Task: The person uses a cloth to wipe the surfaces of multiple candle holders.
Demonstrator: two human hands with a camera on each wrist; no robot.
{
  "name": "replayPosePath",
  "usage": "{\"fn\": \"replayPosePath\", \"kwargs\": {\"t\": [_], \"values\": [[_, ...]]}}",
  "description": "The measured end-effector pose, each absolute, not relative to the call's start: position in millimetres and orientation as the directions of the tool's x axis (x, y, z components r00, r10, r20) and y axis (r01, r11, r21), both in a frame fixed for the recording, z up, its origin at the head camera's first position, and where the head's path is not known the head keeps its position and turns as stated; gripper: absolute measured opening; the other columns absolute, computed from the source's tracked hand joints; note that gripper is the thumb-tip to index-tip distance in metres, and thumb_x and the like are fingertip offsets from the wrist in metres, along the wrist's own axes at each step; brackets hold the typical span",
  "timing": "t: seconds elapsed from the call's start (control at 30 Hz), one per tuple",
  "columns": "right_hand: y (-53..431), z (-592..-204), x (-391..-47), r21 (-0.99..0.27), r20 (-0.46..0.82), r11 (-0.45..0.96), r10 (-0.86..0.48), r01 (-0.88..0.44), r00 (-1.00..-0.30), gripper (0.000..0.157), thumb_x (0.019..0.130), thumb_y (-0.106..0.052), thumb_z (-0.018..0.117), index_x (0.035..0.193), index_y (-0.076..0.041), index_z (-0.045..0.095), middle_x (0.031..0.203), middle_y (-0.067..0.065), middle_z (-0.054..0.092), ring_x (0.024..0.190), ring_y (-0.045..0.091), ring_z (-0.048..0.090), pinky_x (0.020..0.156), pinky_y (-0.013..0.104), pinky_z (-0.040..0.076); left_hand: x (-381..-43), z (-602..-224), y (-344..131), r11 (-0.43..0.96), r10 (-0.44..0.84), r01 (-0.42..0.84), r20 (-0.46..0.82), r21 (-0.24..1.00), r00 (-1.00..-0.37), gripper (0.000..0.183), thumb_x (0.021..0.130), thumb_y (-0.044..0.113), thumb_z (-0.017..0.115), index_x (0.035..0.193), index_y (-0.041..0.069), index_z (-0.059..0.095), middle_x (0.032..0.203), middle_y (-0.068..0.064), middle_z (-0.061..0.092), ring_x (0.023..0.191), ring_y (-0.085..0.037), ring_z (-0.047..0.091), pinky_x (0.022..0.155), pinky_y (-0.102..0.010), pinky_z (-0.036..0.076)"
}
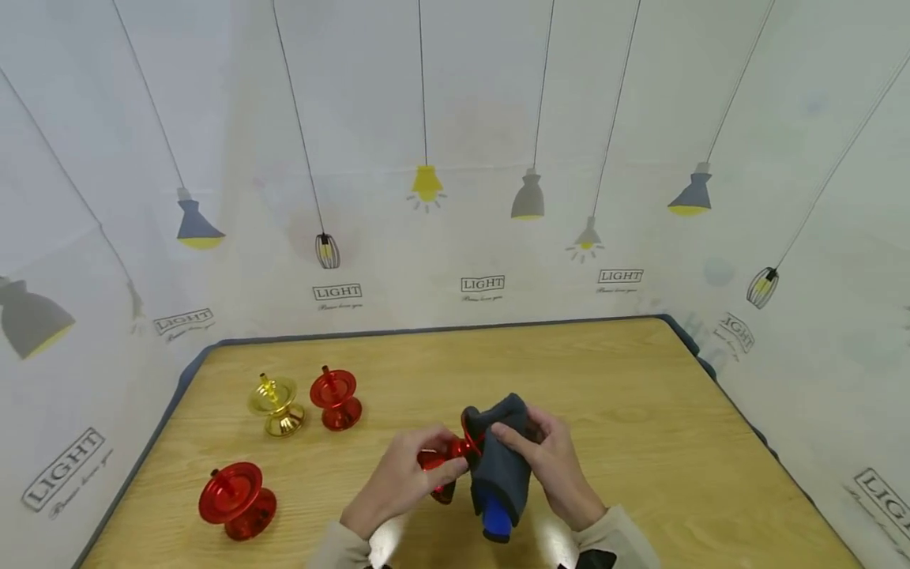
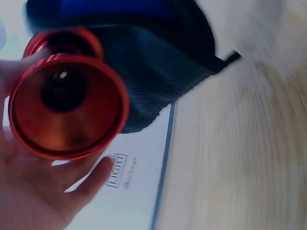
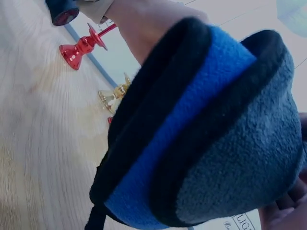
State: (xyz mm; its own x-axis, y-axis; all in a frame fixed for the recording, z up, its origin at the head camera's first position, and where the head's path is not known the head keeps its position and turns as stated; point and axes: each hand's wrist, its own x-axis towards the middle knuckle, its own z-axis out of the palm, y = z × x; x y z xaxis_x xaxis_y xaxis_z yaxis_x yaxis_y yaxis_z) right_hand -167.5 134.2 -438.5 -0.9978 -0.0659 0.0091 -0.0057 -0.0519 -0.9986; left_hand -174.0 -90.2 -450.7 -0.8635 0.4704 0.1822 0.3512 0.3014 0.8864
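Near the front of the table, my left hand (image 1: 405, 474) grips a shiny red candle holder (image 1: 460, 448) by its narrow stem, tilted on its side. Its hollow flared base (image 2: 72, 132) faces the left wrist camera. My right hand (image 1: 550, 458) holds a dark grey cloth (image 1: 501, 466) with a blue inner side and black edging, thumb on top. The cloth is folded over the holder's dish end and hides most of it. In the right wrist view the draped cloth (image 3: 240, 158) covers much of the scene, with the right fingertips partly behind it.
On the left of the wooden table (image 1: 640, 411) stand a gold candle holder (image 1: 284, 419), a red candle holder (image 1: 341, 412) beside it, and another red one (image 1: 249, 514) nearer the front. A pale wall covering (image 1: 483, 237) printed with lamps surrounds the table's back and sides.
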Motion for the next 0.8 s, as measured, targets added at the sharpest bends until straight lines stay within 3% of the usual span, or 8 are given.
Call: {"fn": "replayPosePath", "kwargs": {"t": [0.17,0.27,0.37,0.47,0.63,0.8], "values": [[137.3,-439.7,-169.5,-1.0,0.004,-0.03,-0.14,0.0,-0.99,0.037,0.093,-0.017,0.074,0.122,0.005,0.066,0.101,0.008,0.073,0.09,0.018,0.068,0.075,0.029,0.057,-182.1,-454.2,-97.5,0.162,0.608,0.165,0.034,0.973,-0.793,0.034,0.104,0.03,0.057,0.113,0.0,0.071,0.098,-0.018,0.074,0.083,-0.009,0.068,0.073,-0.023,0.055],[137.2,-440.1,-170.5,-1.0,0.013,-0.009,-0.136,-0.012,-0.991,0.036,0.093,-0.017,0.074,0.121,0.004,0.067,0.1,0.01,0.072,0.088,0.018,0.068,0.074,0.028,0.057,-180.4,-457.0,-96.9,0.159,0.6,0.171,0.042,0.972,-0.799,0.037,0.105,0.031,0.056,0.118,-0.001,0.069,0.104,-0.019,0.073,0.088,-0.011,0.069,0.076,-0.022,0.055],[135.5,-440.3,-172.1,-1.0,0.017,0.001,-0.073,-0.017,-0.997,0.035,0.091,-0.017,0.076,0.12,0.002,0.068,0.099,0.01,0.072,0.086,0.018,0.068,0.072,0.028,0.057,-173.4,-457.3,-89.3,0.262,0.491,0.3,0.14,0.917,-0.86,0.033,0.099,0.028,0.066,0.122,0.004,0.066,0.111,-0.01,0.071,0.096,-0.014,0.07,0.083,-0.023,0.056],[134.0,-439.9,-173.1,-1.0,-0.008,-0.015,0.011,0.008,-1.0,0.036,0.09,-0.017,0.077,0.121,0.001,0.069,0.101,0.01,0.072,0.088,0.018,0.068,0.074,0.027,0.057,-166.0,-456.2,-76.1,0.388,0.362,0.405,0.267,0.828,-0.893,0.041,0.089,0.017,0.079,0.125,0.008,0.063,0.115,-0.006,0.069,0.102,-0.017,0.069,0.087,-0.027,0.058],[133.6,-437.3,-173.4,-0.998,-0.049,-0.046,0.072,0.046,-0.996,0.042,0.091,-0.02,0.076,0.127,0.0,0.066,0.106,0.007,0.072,0.092,0.017,0.067,0.078,0.027,0.057,-163.8,-455.5,-58.5,0.513,0.235,0.505,0.452,0.694,-0.86,0.048,0.075,0.0,0.086,0.117,0.007,0.061,0.108,-0.005,0.069,0.095,-0.016,0.067,0.084,-0.031,0.06],[132.3,-432.0,-173.9,-0.998,-0.038,-0.061,0.062,0.034,-0.997,0.039,0.091,-0.019,0.077,0.123,0.001,0.068,0.103,0.007,0.072,0.091,0.018,0.066,0.078,0.028,0.057,-167.1,-452.0,-60.9,0.562,0.204,0.558,0.551,0.611,-0.809,0.046,0.069,0.003,0.09,0.106,0.011,0.064,0.097,-0.001,0.07,0.088,-0.013,0.068,0.076,-0.027,0.059]]}}
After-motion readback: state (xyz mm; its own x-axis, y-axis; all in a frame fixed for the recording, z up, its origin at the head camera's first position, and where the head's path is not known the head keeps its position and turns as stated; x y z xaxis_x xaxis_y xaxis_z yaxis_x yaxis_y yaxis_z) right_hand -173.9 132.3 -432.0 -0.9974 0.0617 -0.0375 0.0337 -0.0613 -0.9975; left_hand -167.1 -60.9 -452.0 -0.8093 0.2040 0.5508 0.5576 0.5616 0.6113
